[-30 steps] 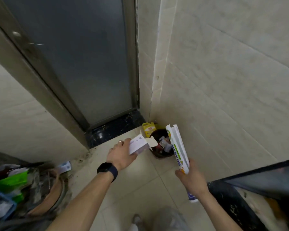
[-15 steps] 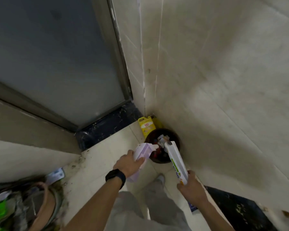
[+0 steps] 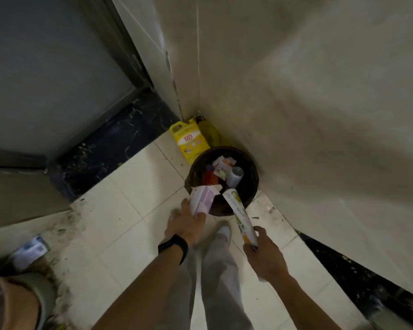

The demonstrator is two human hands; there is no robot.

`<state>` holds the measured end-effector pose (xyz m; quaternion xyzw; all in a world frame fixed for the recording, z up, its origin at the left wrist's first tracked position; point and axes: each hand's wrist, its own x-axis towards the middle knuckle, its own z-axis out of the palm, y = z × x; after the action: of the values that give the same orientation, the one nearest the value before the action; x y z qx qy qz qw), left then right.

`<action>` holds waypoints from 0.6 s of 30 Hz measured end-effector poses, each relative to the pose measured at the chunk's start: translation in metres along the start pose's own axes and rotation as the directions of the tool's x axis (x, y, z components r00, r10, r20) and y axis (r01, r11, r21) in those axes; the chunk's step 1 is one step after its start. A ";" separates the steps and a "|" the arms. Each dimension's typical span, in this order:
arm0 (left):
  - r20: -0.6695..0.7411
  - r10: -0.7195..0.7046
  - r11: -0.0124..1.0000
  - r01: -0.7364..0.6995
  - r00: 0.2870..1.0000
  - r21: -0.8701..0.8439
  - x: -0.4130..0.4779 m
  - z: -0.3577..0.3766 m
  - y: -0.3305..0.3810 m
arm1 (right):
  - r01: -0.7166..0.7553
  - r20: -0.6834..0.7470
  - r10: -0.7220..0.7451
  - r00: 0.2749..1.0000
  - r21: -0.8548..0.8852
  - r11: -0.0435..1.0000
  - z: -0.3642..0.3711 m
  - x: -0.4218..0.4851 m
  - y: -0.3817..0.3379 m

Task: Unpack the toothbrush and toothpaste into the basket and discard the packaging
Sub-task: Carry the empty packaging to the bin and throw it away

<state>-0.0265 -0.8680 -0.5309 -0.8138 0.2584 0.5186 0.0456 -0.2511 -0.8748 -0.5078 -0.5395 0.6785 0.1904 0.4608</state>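
Centre of frame: left hand (image 3: pixel 186 226) grips the lower end of a purple-white carton (image 3: pixel 202 201) — fingers curled round it, open flap end over the near rim of the dark round bin (image 3: pixel 250 166). Right hand (image 3: pixel 266 257), lower right of centre, has fingers wrapped round the bottom of a long white-green toothpaste box (image 3: pixel 240 214); its open top also tilts over the rim. Bin sits in the wall corner, paper scraps inside. Yellow jug (image 3: pixel 190 141) just above it — touching or not, can't tell.
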 end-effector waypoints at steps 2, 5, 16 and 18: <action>0.005 0.034 0.999 -0.034 0.999 0.008 0.029 0.014 0.003 | -0.027 -0.023 0.027 0.999 0.018 0.999 0.009 0.024 -0.008; 0.017 0.128 0.986 -0.129 0.992 0.102 0.079 0.035 0.003 | -0.048 -0.067 0.051 0.997 0.040 0.998 0.029 0.082 -0.018; 0.095 0.287 0.895 -0.302 0.953 0.329 0.198 0.092 0.009 | 0.125 -0.176 -0.150 0.973 -0.142 0.982 0.081 0.218 -0.022; 0.188 0.332 0.856 -0.379 0.924 0.352 0.200 0.099 0.002 | 0.140 -0.174 -0.177 0.969 -0.206 0.968 0.086 0.214 -0.015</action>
<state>-0.0424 -0.9107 -0.7494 -0.6944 0.4969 0.5060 0.1219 -0.1998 -0.9345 -0.7250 -0.6501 0.6525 0.1647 0.3529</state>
